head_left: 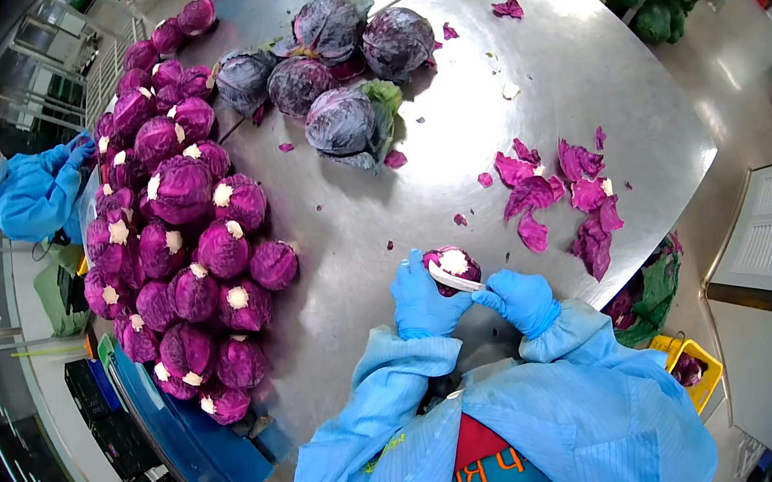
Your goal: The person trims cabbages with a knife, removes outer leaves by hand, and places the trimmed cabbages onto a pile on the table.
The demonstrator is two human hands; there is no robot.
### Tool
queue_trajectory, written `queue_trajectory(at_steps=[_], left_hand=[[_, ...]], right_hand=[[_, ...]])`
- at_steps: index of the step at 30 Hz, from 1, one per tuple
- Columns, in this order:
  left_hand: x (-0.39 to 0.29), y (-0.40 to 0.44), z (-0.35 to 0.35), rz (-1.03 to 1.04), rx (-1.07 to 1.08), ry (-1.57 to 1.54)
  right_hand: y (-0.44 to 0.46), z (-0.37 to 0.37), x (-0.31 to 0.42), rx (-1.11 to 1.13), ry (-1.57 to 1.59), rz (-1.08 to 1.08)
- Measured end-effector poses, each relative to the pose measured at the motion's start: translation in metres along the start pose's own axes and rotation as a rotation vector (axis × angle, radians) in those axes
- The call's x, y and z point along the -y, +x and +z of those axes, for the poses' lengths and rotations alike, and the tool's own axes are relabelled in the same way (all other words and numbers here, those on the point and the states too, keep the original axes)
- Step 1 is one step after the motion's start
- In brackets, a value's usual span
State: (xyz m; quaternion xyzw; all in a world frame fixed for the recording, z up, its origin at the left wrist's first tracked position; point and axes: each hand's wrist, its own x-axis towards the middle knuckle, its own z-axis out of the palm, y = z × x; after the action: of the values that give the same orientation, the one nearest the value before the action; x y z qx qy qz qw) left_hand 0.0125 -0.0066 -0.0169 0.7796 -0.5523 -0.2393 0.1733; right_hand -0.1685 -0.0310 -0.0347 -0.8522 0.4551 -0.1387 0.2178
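The steel table (608, 75) and the floor (723, 60) gleam

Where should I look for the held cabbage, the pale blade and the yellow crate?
Held cabbage (453, 260): head view, pale stem.
Pale blade (455, 282): head view, its middle.
Yellow crate (713, 375): head view, right wall.

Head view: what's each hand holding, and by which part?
Left hand: a purple cabbage, by its side. Right hand: a knife, by the end opposite its tip; the gripped part is hidden.
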Motion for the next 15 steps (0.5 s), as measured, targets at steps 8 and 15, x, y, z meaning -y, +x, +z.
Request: queue_trajectory(at_steps=[8, 15], left_hand=[[-0.010, 0.008, -0.004, -0.038, 0.074, -0.036], [-0.011, 0.009, 0.003, -0.056, 0.095, 0.066]], right_hand=[[0.006, 0.004, -0.011, 0.050, 0.039, 0.042], [0.042, -0.008, -0.011, 0.313, 0.286, 0.304]])
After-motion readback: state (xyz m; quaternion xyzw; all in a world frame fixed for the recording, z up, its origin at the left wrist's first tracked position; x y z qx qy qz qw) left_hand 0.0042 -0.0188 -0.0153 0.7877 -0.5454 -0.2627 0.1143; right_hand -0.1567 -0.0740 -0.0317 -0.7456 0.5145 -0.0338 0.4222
